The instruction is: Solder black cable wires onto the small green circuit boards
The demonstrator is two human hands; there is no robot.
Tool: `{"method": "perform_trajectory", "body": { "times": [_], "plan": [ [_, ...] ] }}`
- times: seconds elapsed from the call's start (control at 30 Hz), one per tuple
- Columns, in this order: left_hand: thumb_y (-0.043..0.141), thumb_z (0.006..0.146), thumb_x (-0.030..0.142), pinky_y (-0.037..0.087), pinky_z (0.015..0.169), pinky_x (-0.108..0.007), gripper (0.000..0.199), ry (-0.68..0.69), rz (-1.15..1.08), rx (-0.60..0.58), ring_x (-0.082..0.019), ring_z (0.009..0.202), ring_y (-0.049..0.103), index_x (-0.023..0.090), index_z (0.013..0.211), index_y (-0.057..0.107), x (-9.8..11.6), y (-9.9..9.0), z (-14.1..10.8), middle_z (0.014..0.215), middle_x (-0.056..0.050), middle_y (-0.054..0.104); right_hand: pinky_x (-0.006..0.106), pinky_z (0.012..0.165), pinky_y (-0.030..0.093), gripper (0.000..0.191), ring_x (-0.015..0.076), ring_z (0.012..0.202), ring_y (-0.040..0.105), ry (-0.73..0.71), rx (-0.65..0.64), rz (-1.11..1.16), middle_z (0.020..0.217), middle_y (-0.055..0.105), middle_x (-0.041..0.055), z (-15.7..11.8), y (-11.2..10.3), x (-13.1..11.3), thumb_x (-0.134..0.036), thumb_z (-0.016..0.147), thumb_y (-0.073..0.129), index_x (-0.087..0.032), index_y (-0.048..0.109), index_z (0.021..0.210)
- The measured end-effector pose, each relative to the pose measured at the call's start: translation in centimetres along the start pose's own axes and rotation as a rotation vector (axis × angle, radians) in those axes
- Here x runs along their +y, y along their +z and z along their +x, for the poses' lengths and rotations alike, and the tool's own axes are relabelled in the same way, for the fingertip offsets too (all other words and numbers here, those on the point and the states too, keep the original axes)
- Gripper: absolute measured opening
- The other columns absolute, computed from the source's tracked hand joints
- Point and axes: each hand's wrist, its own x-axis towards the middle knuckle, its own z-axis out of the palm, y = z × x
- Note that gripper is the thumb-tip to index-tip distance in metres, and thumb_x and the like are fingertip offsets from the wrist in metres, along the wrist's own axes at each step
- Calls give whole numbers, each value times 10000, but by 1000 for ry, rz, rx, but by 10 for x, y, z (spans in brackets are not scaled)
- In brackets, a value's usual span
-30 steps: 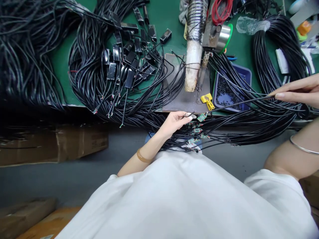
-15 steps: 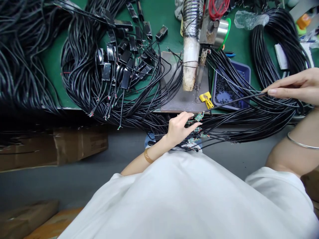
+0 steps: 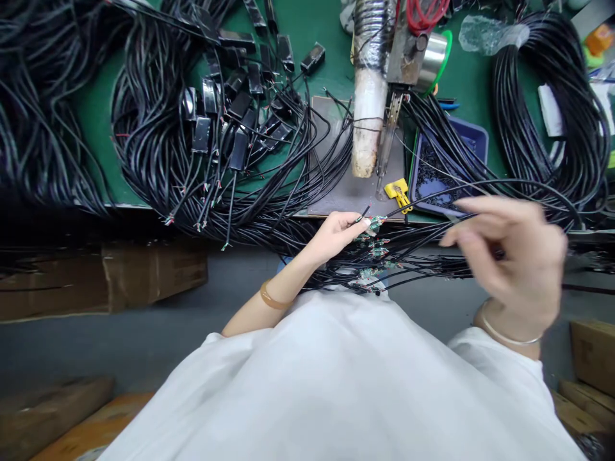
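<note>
My left hand (image 3: pixel 343 232) pinches a small green circuit board (image 3: pixel 375 223) at the table's front edge, and a short dark piece sticks up by its fingertips. A black cable runs from that board to the right. My right hand (image 3: pixel 514 253) hovers blurred right of the boards, fingers bent and apart, with nothing visible between them. More small boards with wires (image 3: pixel 378 251) hang below the edge, beside my left hand. Above them a yellow clip (image 3: pixel 398 194) lies on the grey plate (image 3: pixel 331 203), near the tip of the soldering iron (image 3: pixel 385 144).
Bundles of black cables (image 3: pixel 148 115) with dark wrapped blocks (image 3: pixel 240 148) fill the left. A blue tray (image 3: pixel 482 144) holds small black pieces. A wrapped duct (image 3: pixel 369 96) hangs over the plate, beside a solder spool (image 3: pixel 435 61). Coiled cables (image 3: pixel 514 96) lie at the right.
My right hand has let go of the cable and solder wire and moved left and down. My left hand has closed its fingers on a board. The view has shifted slightly.
</note>
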Motion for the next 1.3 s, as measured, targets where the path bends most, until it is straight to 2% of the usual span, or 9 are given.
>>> {"method": "perform_trajectory", "body": {
  "times": [0.07,0.17,0.27,0.33,0.43,0.7,1.1,1.2,1.3],
  "plan": [
    [700,843,521,88,465,-240,413,-86,-123,-59,-50,490,150,143,726,584,3,-4,0,562,89,246,245,549,502,329,77,590,676,-33,-113,37,865,772,-30,-13,23,-3,-150,922,635,-261,622,1231],
    [751,814,483,67,454,-227,388,-138,-218,-97,-38,486,135,128,761,606,9,-7,0,568,96,237,236,646,563,158,115,752,742,-56,77,15,924,773,-11,-23,59,10,-123,918,633,-237,635,1027],
    [773,802,458,70,447,-213,379,-155,-244,-107,-31,484,144,120,768,607,14,-8,0,564,98,246,292,838,608,159,180,1096,718,-127,80,46,1245,715,78,-26,92,20,-101,929,586,-221,612,1029],
    [778,798,458,72,444,-207,385,-156,-249,-103,-28,483,148,120,760,597,16,-8,0,567,98,250,315,891,611,180,185,1157,694,-160,49,98,1336,665,110,-27,108,22,-90,937,556,-215,592,1061],
    [785,787,472,74,440,-205,401,-154,-246,-91,-25,481,152,120,761,596,17,-8,1,570,98,252,329,921,613,191,181,1128,706,-170,103,140,1311,680,107,-27,121,22,-83,926,565,-219,580,1059],
    [790,773,489,63,443,-219,403,-147,-242,-50,-29,478,143,136,782,597,17,-8,2,582,97,231,339,904,632,214,190,1107,720,-182,190,159,1304,690,82,-28,134,23,-92,906,599,-236,593,1065],
    [775,785,487,83,438,-225,393,-113,-200,-26,-32,475,177,121,835,640,17,-6,2,575,89,289,366,918,637,158,185,1094,717,-139,169,203,1278,697,85,-26,135,26,-122,913,605,-238,597,1020],
    [749,808,454,74,433,-220,352,-99,-209,23,-27,459,173,128,845,621,16,-5,3,572,95,296,339,919,628,168,179,1082,719,-163,178,163,1265,702,93,-25,129,29,-106,908,613,-223,595,1026],
    [697,841,386,65,433,-217,286,-90,-245,52,-23,439,176,151,766,551,13,-4,4,548,94,331,356,919,617,138,198,1098,713,-62,248,66,1257,704,82,-20,111,37,-147,928,601,-230,600,1039]
  ]
}}
